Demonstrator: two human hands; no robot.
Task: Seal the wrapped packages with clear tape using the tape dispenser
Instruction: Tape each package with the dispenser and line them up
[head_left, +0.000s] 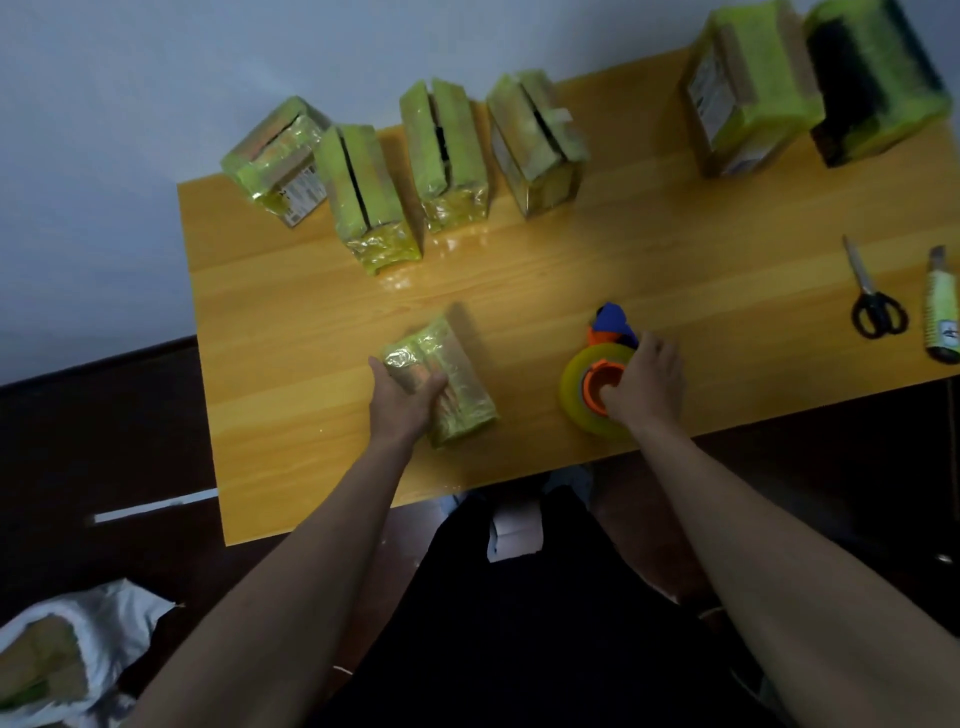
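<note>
Six wrapped packages stand along the far edge of the tabletop (675, 260): a group of four (405, 166) toward the far left corner, and two larger ones (810, 88) at the far right corner. A seventh wrapped package (457, 384) lies flat near the front edge, left of centre. The left hand (402, 397) rests on its near end, thumb and fingers curled round the wrapping. Just right of it, near the front edge, stands the tape dispenser (597, 384), with a yellowish roll on an orange hub and a blue part on its far side. The right hand (644, 382) grips it, fingers curled over the hub. Scissors (872, 296) and a utility knife (941, 312) lie at the right edge, apart from each other.
</note>
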